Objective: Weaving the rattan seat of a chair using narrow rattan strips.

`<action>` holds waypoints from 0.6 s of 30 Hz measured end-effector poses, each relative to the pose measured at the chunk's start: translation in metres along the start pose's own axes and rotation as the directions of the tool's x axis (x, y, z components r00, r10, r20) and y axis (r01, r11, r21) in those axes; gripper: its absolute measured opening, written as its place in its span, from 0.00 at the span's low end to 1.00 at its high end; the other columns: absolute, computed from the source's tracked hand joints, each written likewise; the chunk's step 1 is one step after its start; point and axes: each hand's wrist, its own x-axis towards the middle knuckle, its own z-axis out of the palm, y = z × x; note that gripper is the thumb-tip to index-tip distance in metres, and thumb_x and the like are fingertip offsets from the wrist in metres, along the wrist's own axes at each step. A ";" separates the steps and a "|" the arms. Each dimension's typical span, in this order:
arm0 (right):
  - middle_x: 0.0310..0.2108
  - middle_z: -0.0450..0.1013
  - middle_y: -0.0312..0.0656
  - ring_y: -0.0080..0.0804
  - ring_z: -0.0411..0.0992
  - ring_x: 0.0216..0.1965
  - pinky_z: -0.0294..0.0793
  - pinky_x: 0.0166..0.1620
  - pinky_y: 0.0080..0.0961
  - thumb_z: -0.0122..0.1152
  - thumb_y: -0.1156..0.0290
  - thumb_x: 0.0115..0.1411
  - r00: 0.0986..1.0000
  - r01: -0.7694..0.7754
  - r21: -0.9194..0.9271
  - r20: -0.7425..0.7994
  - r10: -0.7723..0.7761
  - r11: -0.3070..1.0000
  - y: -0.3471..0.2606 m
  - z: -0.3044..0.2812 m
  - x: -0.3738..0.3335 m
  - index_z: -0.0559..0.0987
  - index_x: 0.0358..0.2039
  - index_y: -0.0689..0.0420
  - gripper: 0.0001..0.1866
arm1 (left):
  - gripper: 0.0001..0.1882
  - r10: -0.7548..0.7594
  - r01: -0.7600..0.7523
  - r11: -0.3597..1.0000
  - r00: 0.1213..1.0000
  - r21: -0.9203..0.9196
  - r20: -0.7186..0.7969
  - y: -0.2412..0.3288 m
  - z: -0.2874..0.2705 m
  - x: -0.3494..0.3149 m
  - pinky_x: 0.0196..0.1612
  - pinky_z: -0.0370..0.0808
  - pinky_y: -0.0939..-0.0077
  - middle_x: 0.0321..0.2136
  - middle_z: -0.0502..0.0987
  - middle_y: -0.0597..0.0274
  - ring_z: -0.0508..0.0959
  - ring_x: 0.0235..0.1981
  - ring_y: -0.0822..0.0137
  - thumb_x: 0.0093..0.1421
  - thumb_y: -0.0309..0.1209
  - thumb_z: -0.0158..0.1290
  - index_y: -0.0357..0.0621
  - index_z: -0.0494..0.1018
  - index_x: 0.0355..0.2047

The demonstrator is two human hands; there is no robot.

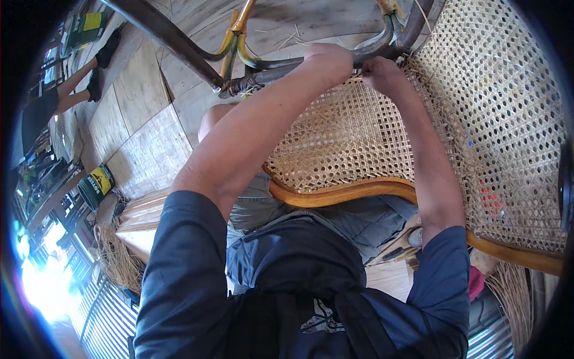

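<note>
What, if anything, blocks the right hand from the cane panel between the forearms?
Nothing visible: the right hand is at the far edge of the cane panel, beside the dark rail. Exact fingertip contact is too small to make out.

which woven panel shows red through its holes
The right panel: red shows through its lower part, while the left panel shows none.

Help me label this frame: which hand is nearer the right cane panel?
Right: the right hand is just left of that panel; the left hand is farther left, by the dark bar.
</note>
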 end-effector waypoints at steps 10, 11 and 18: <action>0.32 0.74 0.52 0.48 0.73 0.37 0.71 0.39 0.39 0.51 0.71 0.49 0.999 0.030 -0.039 -0.044 -0.031 0.999 0.008 0.020 0.013 0.77 0.32 0.58 0.11 | 0.12 0.100 -0.102 0.994 0.993 0.035 0.055 0.004 -0.008 0.013 0.34 0.75 0.64 0.29 0.78 0.55 0.79 0.32 0.57 0.46 0.28 0.51 0.44 0.77 0.33; 0.33 0.74 0.52 0.48 0.73 0.38 0.71 0.40 0.40 0.50 0.71 0.49 0.997 0.037 -0.038 -0.068 -0.039 0.999 0.005 0.019 0.012 0.77 0.33 0.58 0.11 | 0.12 0.127 -0.128 0.991 0.991 0.031 0.050 0.000 -0.007 0.014 0.34 0.75 0.64 0.29 0.78 0.55 0.79 0.32 0.57 0.45 0.29 0.52 0.44 0.77 0.32; 0.35 0.74 0.50 0.49 0.72 0.39 0.72 0.41 0.41 0.50 0.72 0.49 0.997 -0.068 -0.074 0.026 0.070 0.995 -0.006 0.013 0.013 0.77 0.35 0.58 0.12 | 0.15 0.123 -0.133 0.984 0.988 0.116 0.089 0.001 -0.005 0.015 0.36 0.74 0.69 0.31 0.78 0.62 0.78 0.33 0.63 0.50 0.30 0.48 0.49 0.76 0.39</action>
